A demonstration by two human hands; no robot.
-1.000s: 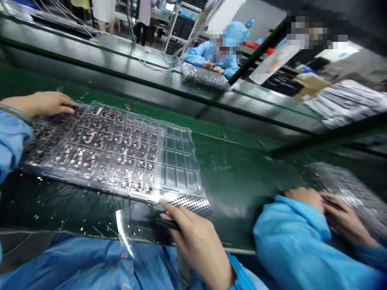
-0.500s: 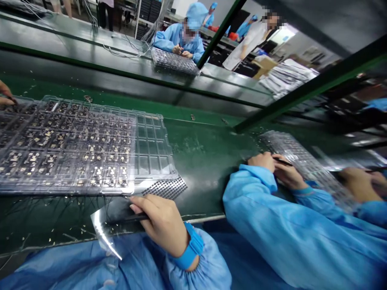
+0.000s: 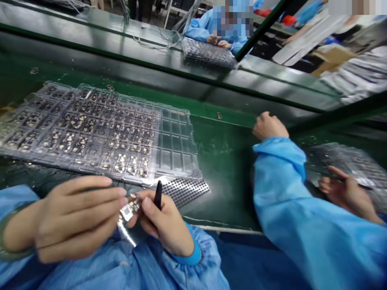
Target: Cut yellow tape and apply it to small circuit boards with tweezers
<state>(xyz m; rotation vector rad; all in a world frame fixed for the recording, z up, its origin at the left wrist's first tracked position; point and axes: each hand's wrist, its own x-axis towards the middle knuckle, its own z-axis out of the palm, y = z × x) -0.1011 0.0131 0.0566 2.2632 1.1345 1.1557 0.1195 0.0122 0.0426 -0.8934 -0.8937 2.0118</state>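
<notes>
Between my two hands, above my lap at the bench's front edge, is a small circuit board (image 3: pixel 130 208) with shiny metal parts. My left hand (image 3: pixel 75 219) closes on its left side with the fingertips; the thumb is hidden. My right hand (image 3: pixel 167 225) is closed around a slim black tool (image 3: pixel 158 195), whose rounded end points up, and its finger and thumb are at the board's right side. A shiny clear film (image 3: pixel 128 235) hangs just below the hands. Past them lie clear compartment trays (image 3: pixel 178 139) filled with similar boards, the right columns bare.
A sheet of small dark squares (image 3: pixel 187 189) lies under the tray corner. Loose parts (image 3: pixel 219 115) sit on the green bench (image 3: pixel 223 161). To the right, a co-worker's sleeve (image 3: pixel 281 173) and hands are beside another tray (image 3: pixel 353 161). Another person works across the bench.
My left hand has come into view, and the circuit board now shows between my hands. The black tool has swung upright in my right hand. The co-worker's arm has reached farther forward.
</notes>
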